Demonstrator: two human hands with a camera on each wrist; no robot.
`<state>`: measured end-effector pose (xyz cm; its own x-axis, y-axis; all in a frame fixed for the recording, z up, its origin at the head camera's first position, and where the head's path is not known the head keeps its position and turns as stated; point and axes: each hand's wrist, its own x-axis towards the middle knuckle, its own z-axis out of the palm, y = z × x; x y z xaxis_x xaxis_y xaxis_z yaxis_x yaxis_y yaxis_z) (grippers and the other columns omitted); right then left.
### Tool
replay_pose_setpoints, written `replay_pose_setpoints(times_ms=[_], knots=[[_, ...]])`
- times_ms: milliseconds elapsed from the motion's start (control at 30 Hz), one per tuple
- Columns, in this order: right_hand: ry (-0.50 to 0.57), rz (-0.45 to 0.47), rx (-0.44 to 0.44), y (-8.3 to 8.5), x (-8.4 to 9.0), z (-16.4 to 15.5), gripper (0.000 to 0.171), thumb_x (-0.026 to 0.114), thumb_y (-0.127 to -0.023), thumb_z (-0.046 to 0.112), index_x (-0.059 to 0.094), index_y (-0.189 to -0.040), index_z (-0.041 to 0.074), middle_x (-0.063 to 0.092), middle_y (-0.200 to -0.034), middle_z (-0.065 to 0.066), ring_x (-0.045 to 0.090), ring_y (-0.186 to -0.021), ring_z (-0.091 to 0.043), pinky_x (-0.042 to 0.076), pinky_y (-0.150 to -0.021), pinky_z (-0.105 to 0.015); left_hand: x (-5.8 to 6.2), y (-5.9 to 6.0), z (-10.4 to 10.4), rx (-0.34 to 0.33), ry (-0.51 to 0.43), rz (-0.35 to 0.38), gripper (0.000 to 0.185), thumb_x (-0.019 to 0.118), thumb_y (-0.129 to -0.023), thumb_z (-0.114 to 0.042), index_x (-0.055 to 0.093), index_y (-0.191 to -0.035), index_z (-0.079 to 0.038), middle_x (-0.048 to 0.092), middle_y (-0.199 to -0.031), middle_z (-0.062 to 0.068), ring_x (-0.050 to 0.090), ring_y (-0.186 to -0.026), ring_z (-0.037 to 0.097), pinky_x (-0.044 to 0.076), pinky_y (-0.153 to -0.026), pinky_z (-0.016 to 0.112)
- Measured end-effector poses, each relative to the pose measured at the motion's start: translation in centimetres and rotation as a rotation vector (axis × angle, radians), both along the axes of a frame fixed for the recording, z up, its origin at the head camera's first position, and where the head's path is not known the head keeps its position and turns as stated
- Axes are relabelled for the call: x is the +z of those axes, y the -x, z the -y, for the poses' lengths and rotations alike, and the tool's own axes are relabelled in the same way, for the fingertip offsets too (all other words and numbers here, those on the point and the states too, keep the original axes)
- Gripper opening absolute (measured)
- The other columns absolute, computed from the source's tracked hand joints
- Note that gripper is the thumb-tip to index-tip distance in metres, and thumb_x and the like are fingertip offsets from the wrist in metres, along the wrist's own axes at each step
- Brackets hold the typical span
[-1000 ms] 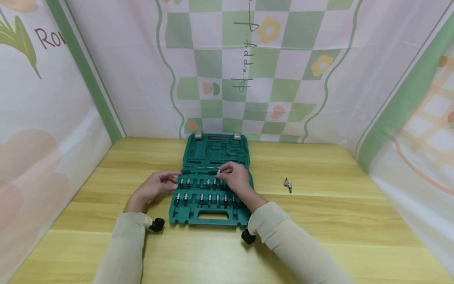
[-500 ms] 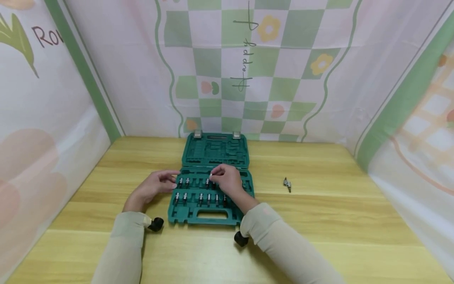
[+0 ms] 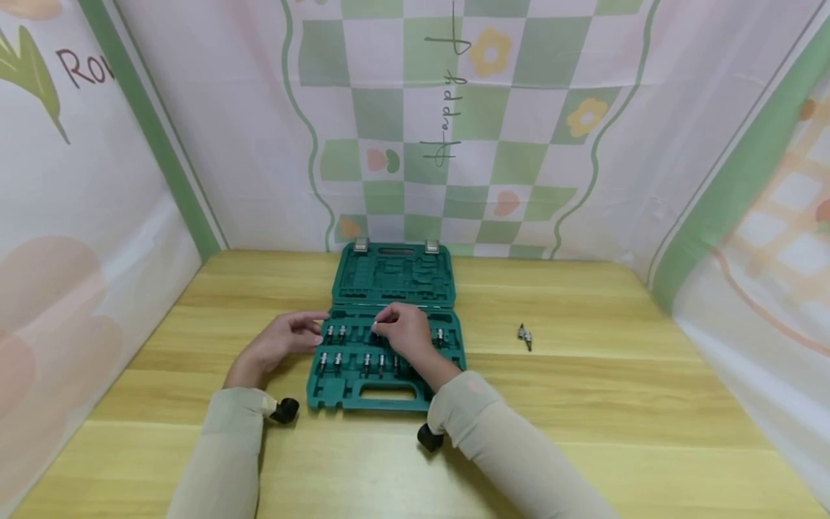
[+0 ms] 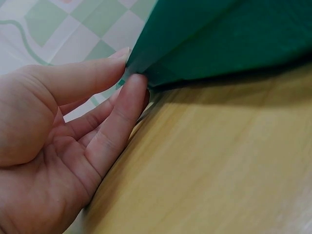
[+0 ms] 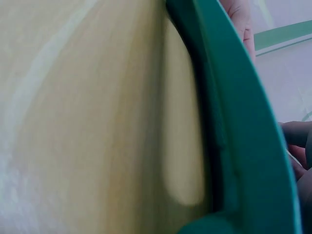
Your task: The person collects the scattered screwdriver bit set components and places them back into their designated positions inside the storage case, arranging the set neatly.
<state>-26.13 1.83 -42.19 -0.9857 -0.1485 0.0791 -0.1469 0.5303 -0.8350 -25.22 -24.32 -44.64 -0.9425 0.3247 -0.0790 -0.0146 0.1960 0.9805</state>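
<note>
A green tool case (image 3: 333, 395) lies unfolded on the table, holding two rows of bit sockets with silver heads and dark shanks. My right hand (image 3: 405, 331) is over the upper row, thumb and forefinger pinching a bit socket (image 3: 375, 327) mostly covered by the fingers. That hand hides part of both rows. My left hand (image 3: 283, 337) is at the case's left side; its fingertips touch the edge, fingers fairly straight. In the left wrist view, the left hand (image 4: 83, 117) meets the green wall (image 4: 204, 53) of the case. The right wrist view catches only some right-hand fingers (image 5: 297, 141).
Two loose bit sockets (image 3: 525, 337) lie together on the wooden table (image 3: 583, 404), right of the case. The case lid (image 3: 393, 274) lies back toward the patterned cloth (image 3: 447, 166) behind. Cloth walls stand at both sides.
My right hand has moved left along the upper row, uncovering a bit socket at that row's right end. The left hand stays at the case edge.
</note>
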Motion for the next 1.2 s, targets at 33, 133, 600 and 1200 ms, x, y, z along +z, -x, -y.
replay_pose_setpoints(times_ms=[33, 133, 600, 1200], knots=[[-0.002, 0.003, 0.006, 0.0, 0.0, 0.1, 0.004, 0.077, -0.085, 0.015, 0.073, -0.085, 0.015, 0.067, -0.082, 0.004, 0.061, -0.075, -0.014, 0.052, -0.065, -0.033, 0.0, 0.0, 0.0, -0.002, 0.001, -0.002, 0.052, 0.061, -0.091, 0.006, 0.047, -0.141, 0.001, 0.053, -0.115, 0.02, 0.057, -0.095, 0.025, 0.055, -0.083, 0.035], [-0.01, 0.007, 0.019, -0.1, 0.1, 0.3, 0.003, 0.076, -0.086, 0.016, 0.073, -0.085, 0.014, 0.067, -0.084, 0.004, 0.061, -0.076, -0.014, 0.052, -0.066, -0.033, 0.0, 0.1, 0.0, -0.001, 0.0, -0.003, 0.052, 0.061, -0.091, 0.007, 0.047, -0.141, 0.001, 0.053, -0.115, 0.02, 0.057, -0.095, 0.025, 0.055, -0.083, 0.035], [-0.318, -0.027, 0.076, 0.5, 1.0, 1.3, 0.005, 0.072, -0.09, 0.026, 0.076, -0.089, 0.024, 0.069, -0.087, 0.01, 0.062, -0.085, -0.016, 0.038, -0.1, -0.048, 0.0, 0.1, -0.1, 0.018, 0.004, 0.004, 0.052, 0.062, -0.09, 0.007, 0.048, -0.14, 0.002, 0.053, -0.115, 0.021, 0.057, -0.095, 0.024, 0.055, -0.082, 0.035], [-0.343, 0.16, 0.055, 1.5, 2.1, 1.5, 0.013, 0.078, -0.084, 0.029, 0.07, -0.09, 0.021, 0.065, -0.095, 0.005, 0.059, -0.081, -0.017, 0.05, -0.072, -0.037, 0.2, 0.0, -0.2, 0.018, 0.018, 0.013, 0.051, 0.061, -0.091, 0.006, 0.048, -0.14, 0.001, 0.054, -0.115, 0.021, 0.057, -0.095, 0.024, 0.055, -0.082, 0.034]])
